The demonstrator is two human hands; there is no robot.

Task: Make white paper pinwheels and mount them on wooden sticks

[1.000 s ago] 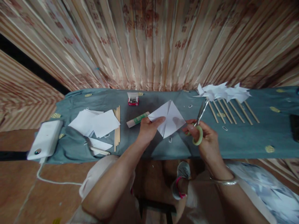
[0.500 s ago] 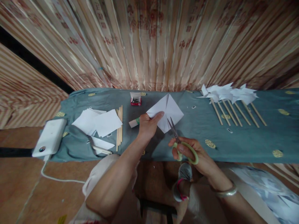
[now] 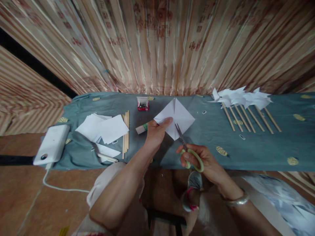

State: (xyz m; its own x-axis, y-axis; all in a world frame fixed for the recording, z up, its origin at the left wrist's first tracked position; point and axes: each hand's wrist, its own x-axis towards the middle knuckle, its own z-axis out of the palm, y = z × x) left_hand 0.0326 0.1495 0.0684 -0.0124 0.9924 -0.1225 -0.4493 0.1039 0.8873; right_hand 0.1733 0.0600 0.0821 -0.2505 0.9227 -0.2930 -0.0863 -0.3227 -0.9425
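Observation:
My left hand (image 3: 158,131) pinches a white square of paper (image 3: 184,117) near its middle, thumb on top. Slits run into the sheet from its far and near corners. In my right hand (image 3: 197,159) is a pair of scissors (image 3: 194,157) with green handles, fingers through the loops. The blades lie over the sheet's near part, tips close to the centre and nearly together. Just left of my left hand lies a small white and green box-like piece (image 3: 141,129), partly hidden by the hand.
Left on the cloth-covered table (image 3: 216,137) lie a stack of white paper (image 3: 108,127), wooden sticks (image 3: 126,134) and a white power bank (image 3: 51,144) with a cable. A small red box of metal pins (image 3: 143,105) stands behind. Several paper pinwheels (image 3: 246,100) lie at right.
The scissors have closed, their blades coming together over the paper's near slit, and my right hand has shifted slightly left. The paper has turned a little in my left hand.

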